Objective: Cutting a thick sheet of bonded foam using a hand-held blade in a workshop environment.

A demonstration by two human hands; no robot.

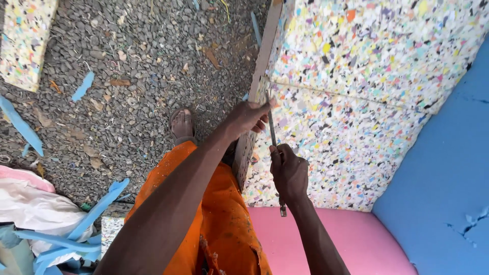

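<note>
My right hand point(289, 173) grips the blade point(272, 133); my left hand point(248, 117) pinches its tip. Foam slab point(356, 102) cut line is marked, mostly uncut.

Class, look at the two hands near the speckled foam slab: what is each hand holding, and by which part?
The right hand grips a thin blade by its lower handle end. The left hand pinches the upper end against the speckled foam slab.

Grey gravel ground point(132, 76), scattered blue foam strips point(83, 86), daylight
</note>
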